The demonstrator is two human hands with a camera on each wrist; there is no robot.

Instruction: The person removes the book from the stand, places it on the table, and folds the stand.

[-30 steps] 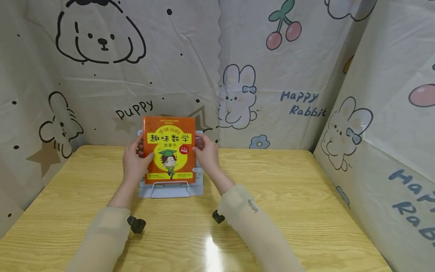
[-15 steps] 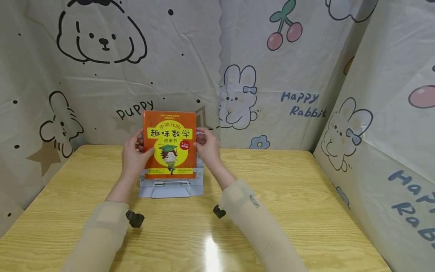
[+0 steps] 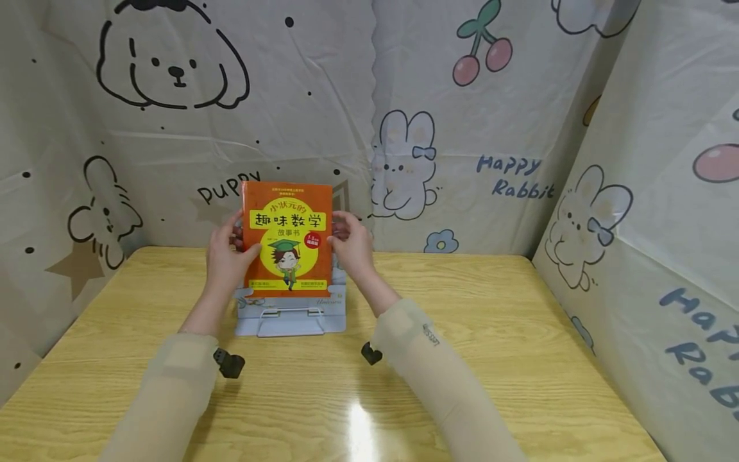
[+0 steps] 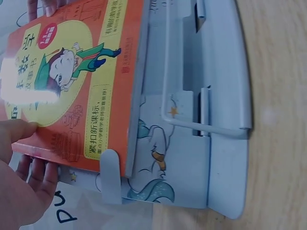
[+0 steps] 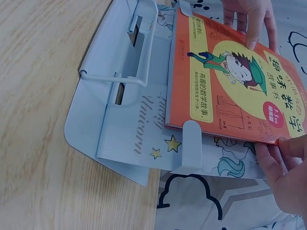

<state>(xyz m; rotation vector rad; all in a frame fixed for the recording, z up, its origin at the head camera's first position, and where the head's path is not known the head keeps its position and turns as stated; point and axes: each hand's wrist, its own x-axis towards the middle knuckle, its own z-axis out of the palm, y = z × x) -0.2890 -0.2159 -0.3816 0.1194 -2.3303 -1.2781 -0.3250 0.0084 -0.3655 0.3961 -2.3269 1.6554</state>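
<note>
A book (image 3: 287,240) with an orange cover, a yellow circle and a cartoon graduate is held upright by both hands. My left hand (image 3: 224,266) grips its left edge, thumb on the cover and fingers behind. At the opposite edge, my right hand (image 3: 355,253) pinches it the same way. Behind the book leans a pale blue book stand (image 3: 248,326) with unicorn drawings. The book's bottom edge is above the stand's wire page holder (image 4: 206,126). Side tabs (image 5: 192,148) of the stand reach over the book's lower corners in the wrist views.
The stand rests on a wood-grain table (image 3: 473,346), toward its back edge. A cloth backdrop (image 3: 323,83) with cartoon prints hangs behind the table and along its sides. Small black devices (image 3: 229,364) are strapped at both wrists over pale sleeves.
Both hands have raised the book, so its bottom edge has moved up from behind the wire holder. More of the stand's printed panel shows below it. The stand has stayed in place.
</note>
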